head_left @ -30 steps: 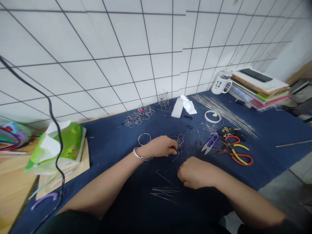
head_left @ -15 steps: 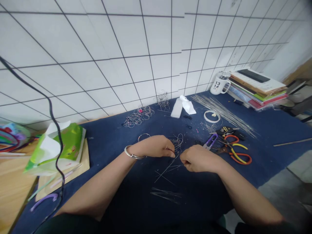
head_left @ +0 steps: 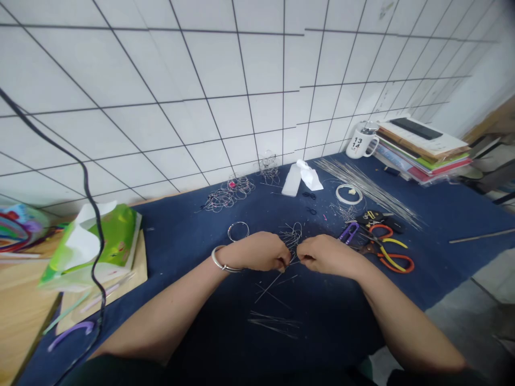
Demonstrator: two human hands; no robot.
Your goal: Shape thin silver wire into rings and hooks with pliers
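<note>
My left hand [head_left: 263, 252], with a silver bangle at its wrist, is closed in a pinch on a thin metal wire [head_left: 295, 261]. Close beside it, my right hand [head_left: 322, 254] is also pinched, at the wire's other side; its fingertips are partly hidden. Just behind the hands lies a tangle of bent wire pieces [head_left: 293, 234]. Nearer to me, loose straight wires [head_left: 273, 320] rest on the dark blue cloth [head_left: 225, 343]. A wire ring [head_left: 238, 231] lies behind my left wrist.
Purple snips [head_left: 348, 233], orange-handled pliers [head_left: 396, 262] and a coil [head_left: 349, 194] lie to the right. Long wires [head_left: 366, 187], a mug [head_left: 362, 140] and stacked books [head_left: 422, 145] are behind them. Wire tangles [head_left: 229, 195] sit by the tiled wall. A tissue pack [head_left: 120, 236] and black cable [head_left: 94, 214] are left.
My hands have come closer together, the right one moving left and slightly up and the left one shifting slightly down. The wire ring shows more fully behind my left wrist.
</note>
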